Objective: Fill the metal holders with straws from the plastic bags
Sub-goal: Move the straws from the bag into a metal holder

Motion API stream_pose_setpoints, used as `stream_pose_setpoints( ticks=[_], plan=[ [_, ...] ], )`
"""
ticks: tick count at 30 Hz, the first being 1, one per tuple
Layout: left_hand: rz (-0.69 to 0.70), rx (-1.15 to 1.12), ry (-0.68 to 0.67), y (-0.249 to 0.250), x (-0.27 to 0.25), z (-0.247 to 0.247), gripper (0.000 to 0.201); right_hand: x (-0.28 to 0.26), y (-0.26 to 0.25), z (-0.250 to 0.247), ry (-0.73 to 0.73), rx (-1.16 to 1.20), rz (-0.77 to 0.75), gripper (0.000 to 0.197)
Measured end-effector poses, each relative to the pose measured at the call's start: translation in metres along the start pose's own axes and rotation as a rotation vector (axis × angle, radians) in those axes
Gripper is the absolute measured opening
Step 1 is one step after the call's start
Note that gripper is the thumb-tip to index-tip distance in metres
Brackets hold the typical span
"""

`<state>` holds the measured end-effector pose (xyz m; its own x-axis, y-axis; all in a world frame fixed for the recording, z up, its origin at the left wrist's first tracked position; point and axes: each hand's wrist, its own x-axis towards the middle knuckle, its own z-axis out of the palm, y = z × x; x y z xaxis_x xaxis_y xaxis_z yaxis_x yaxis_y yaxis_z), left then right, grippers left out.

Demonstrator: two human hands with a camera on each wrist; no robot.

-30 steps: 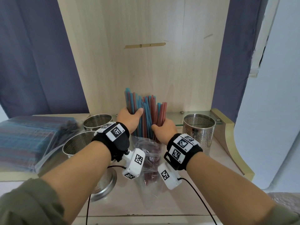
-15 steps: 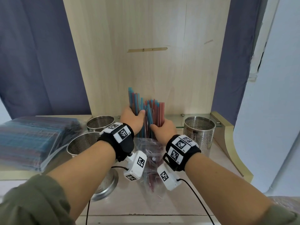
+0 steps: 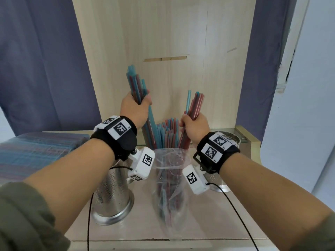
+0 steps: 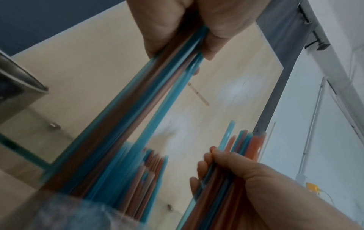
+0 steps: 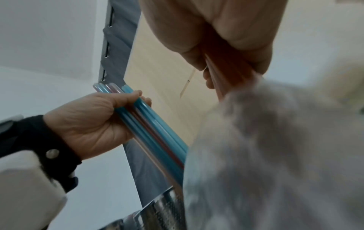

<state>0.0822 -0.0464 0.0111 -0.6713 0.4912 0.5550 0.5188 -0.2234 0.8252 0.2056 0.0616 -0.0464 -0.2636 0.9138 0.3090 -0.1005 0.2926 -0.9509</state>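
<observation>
Pale wooden back panel (image 3: 163,42) with a slot-like notch (image 3: 165,58), blue-grey curtain (image 3: 39,66) on both sides, white wall (image 3: 311,105) at right — light countertop (image 3: 208,223), glass shelf edge (image 4: 23,153).

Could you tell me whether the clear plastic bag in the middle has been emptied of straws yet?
Not yet. The plastic bag stands open, with straws poking out of its mouth, while the left hand and right hand each grip a bunch.

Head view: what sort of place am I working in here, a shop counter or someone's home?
Hard to say; it looks like a makeshift indoor workstation: a pale wooden counter with an upright wood back panel, grey-blue curtains behind, and perforated metal holders.
</observation>
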Motion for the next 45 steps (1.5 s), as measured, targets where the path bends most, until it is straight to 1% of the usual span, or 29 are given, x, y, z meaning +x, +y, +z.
stream_pose_setpoints(
  ticks=[3,5,9,13,15,18,20,23,26,31,32,33,34,36,37,38,39,41,42,43,45],
  plan=[
    [0.03,-0.029,-0.03,0.007,0.003,-0.005,0.018,0.007,-0.019,-0.011,0.017,0.178,-0.059,0.005],
    [0.037,-0.048,-0.036,0.009,0.003,-0.007,0.015,0.01,-0.036,-0.021,0.031,0.27,-0.099,0.002],
    [0.062,-0.087,-0.039,0.013,0.001,-0.01,0.009,0.011,-0.064,-0.047,0.022,0.404,-0.201,0.008],
    [0.103,-0.12,-0.038,0.019,-0.001,-0.011,0.009,0.018,-0.086,-0.085,-0.01,0.55,-0.256,0.006],
    [0.131,-0.135,-0.045,0.023,-0.001,-0.011,0.009,0.022,-0.095,-0.106,-0.011,0.568,-0.293,0.005],
    [0.164,-0.16,-0.05,0.03,-0.002,-0.009,0.007,0.027,-0.097,-0.134,0.03,0.505,-0.34,0.007],
    [0.176,-0.18,-0.047,0.033,-0.002,-0.007,0.007,0.03,-0.085,-0.144,0.055,0.407,-0.332,0.007],
    [0.185,-0.195,-0.05,0.036,-0.003,-0.002,0.005,0.029,-0.053,-0.141,0.069,0.233,-0.275,0.007],
    [0.19,-0.211,-0.047,0.038,-0.005,0.002,0.008,0.025,-0.022,-0.135,0.047,0.054,-0.21,0.008],
    [0.189,-0.215,-0.071,0.035,-0.006,0.005,0.004,0.028,0.011,-0.135,-0.002,-0.21,-0.106,0.005],
    [0.187,-0.215,-0.077,0.035,-0.005,0.005,0.004,0.03,0.017,-0.135,-0.009,-0.253,-0.071,0.001],
    [0.184,-0.216,-0.08,0.034,-0.004,0.005,0.006,0.031,0.023,-0.136,-0.008,-0.304,-0.024,0.007],
    [0.178,-0.223,-0.084,0.034,-0.004,0.006,0.008,0.034,0.029,-0.137,0.0,-0.363,0.031,0.021],
    [0.163,-0.24,-0.089,0.033,-0.003,0.006,0.01,0.039,0.038,-0.141,-0.01,-0.436,0.108,0.058],
    [0.156,-0.248,-0.09,0.032,-0.002,0.007,0.01,0.04,0.042,-0.143,-0.032,-0.413,0.13,0.072],
    [0.149,-0.256,-0.091,0.031,0.0,0.007,0.011,0.038,0.042,-0.143,-0.063,-0.357,0.144,0.08],
    [0.142,-0.265,-0.095,0.031,0.001,0.007,0.01,0.034,0.042,-0.143,-0.096,-0.277,0.157,0.082],
    [0.138,-0.281,-0.106,0.032,0.002,0.008,0.009,0.019,0.041,-0.143,-0.194,-0.141,0.148,0.068],
    [0.141,-0.289,-0.11,0.033,0.003,0.008,0.009,0.014,0.044,-0.146,-0.258,-0.128,0.127,0.064],
    [0.145,-0.301,-0.114,0.034,0.004,0.008,0.008,0.01,0.048,-0.149,-0.322,-0.159,0.094,0.066],
    [0.145,-0.335,-0.118,0.038,0.008,0.01,0.007,0.006,0.059,-0.155,-0.397,-0.269,0.017,0.079]
  ],
)
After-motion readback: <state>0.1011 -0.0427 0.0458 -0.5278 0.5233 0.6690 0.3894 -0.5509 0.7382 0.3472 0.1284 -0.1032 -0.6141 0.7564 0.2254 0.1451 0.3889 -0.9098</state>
